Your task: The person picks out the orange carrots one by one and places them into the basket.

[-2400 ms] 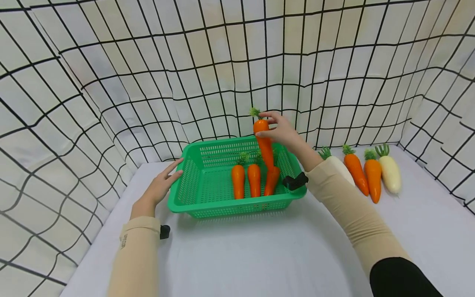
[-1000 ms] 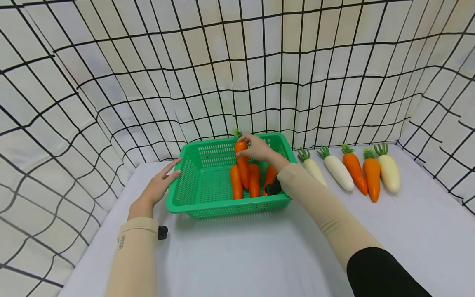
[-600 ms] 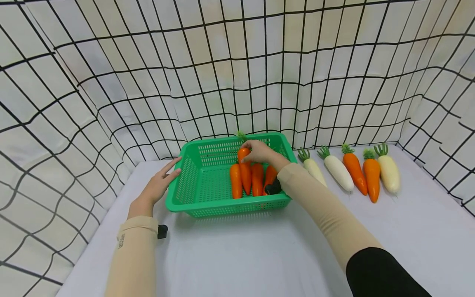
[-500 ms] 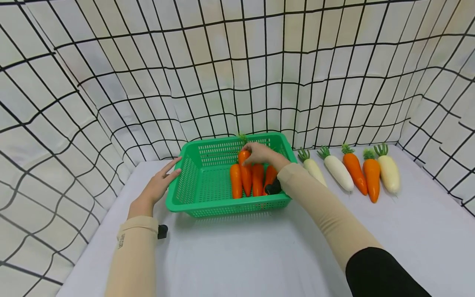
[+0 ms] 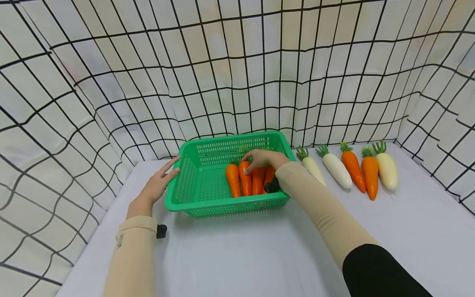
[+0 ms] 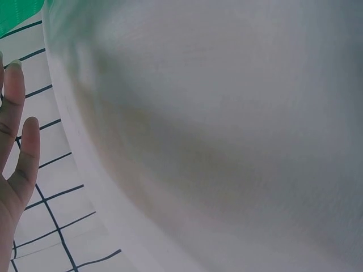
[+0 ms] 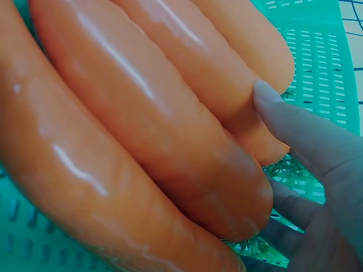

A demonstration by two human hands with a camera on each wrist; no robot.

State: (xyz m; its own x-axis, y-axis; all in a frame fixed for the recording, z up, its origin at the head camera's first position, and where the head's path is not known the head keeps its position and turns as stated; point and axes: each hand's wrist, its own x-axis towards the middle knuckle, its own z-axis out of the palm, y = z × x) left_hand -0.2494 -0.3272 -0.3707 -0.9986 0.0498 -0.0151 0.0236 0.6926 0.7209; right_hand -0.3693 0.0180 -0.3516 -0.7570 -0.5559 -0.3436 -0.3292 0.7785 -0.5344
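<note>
A green slotted basket (image 5: pixel 226 209) stands on the white table. Several orange carrots lie side by side in it. My right hand (image 5: pixel 259 159) reaches into the basket and pinches the leafy end of the second carrot from the left (image 5: pixel 245 183), which lies among the others. In the right wrist view the fingers (image 7: pixel 295 130) press against the blunt end of that carrot (image 7: pixel 153 130). My left hand (image 5: pixel 162 182) rests with straight fingers against the basket's left wall. Its straight fingers (image 6: pixel 14 136) show in the left wrist view beside the table edge.
To the right of the basket a row lies on the table: two white radishes (image 5: pixel 335 171), two carrots (image 5: pixel 369 177) and one more white radish (image 5: pixel 386 171). Grid-patterned cloth walls (image 5: pixel 111 103) close in the table on three sides.
My right hand has brought the carrot from above the basket's right side down into it and laid it among the others. The left hand has stayed on the basket.
</note>
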